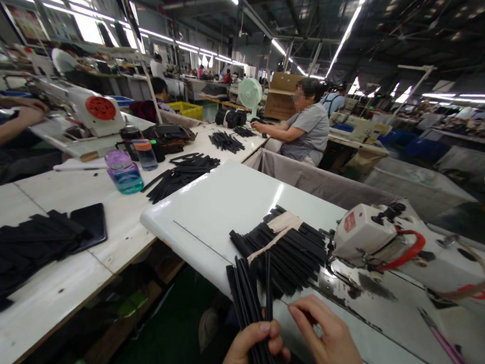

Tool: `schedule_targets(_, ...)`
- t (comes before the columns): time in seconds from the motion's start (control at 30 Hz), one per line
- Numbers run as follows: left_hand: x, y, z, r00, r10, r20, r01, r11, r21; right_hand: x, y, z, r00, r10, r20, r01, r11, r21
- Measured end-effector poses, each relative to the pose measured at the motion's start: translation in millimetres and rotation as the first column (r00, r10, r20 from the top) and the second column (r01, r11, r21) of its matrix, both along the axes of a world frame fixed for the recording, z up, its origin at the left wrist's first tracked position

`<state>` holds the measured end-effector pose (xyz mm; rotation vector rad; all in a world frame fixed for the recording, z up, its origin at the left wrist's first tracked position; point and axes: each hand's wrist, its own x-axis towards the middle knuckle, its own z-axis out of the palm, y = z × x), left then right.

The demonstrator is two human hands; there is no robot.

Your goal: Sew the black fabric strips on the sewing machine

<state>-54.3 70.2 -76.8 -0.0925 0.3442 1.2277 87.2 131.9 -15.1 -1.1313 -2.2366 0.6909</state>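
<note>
A small bundle of narrow black fabric strips [246, 293] is held in my left hand [253, 347], its fingers wrapped round the lower part. One strip stands apart from the others on the right side of the bundle. My right hand [328, 342] is just to the right, thumb and forefinger pressed together; anything between the fingertips is too small to make out. Beyond the hands, a larger pile of black strips [290, 260] lies on the white sewing table [210, 207], with a pale cloth band [283, 225] across it.
A sewing machine [365, 238] stands at right, with pink-handled tweezers [447, 344] nearby. On the left table are more black strips [19, 253], a phone [94, 223] and a purple-teal bottle [123, 171]. A co-worker [309, 125] sits beyond; another person's arms [7, 122] show at left.
</note>
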Motion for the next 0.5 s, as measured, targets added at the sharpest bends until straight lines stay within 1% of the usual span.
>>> schedule_targets(0.03, 1, -3, 2.2, 0.999, 0.009, -0.032, -0.007, 0.999, 0.05, -5, 8, -7.7, 0.998, -0.062, 0.017, 0.06, 0.993, 0.101)
schedule_targets(0.1, 2, -8, 6.8, 0.995, 0.072, -0.068, -0.063, 0.991, 0.122, -17, 22, -22.3, 0.989, -0.126, 0.076, 0.104, 0.964, 0.245)
schedule_targets(0.17, 3, -11, 10.0, 0.986, 0.153, -0.072, -0.141, 0.979, 0.148, -27, 29, -32.4, 0.982, -0.148, 0.12, 0.106, 0.949, 0.297)
schedule_targets(0.23, 1, -12, 10.6, 0.979, 0.186, -0.082, -0.175, 0.976, 0.134, -32, 30, -36.6, 0.979, -0.147, 0.141, 0.099, 0.949, 0.301)
schedule_targets(0.33, -7, -9, 7.2, 0.971, 0.209, -0.112, -0.206, 0.978, 0.039, -35, 27, -37.0, 0.974, -0.144, 0.174, 0.083, 0.945, 0.316)
schedule_targets(0.43, -16, -6, 2.0, 0.967, 0.19, -0.168, -0.209, 0.972, -0.107, -36, 24, -38.3, 0.965, -0.176, 0.195, 0.101, 0.934, 0.344)
schedule_targets(0.5, -18, -5, -0.5, 0.964, 0.179, -0.198, -0.213, 0.962, -0.168, -38, 23, -39.0, 0.958, -0.204, 0.202, 0.121, 0.924, 0.362)
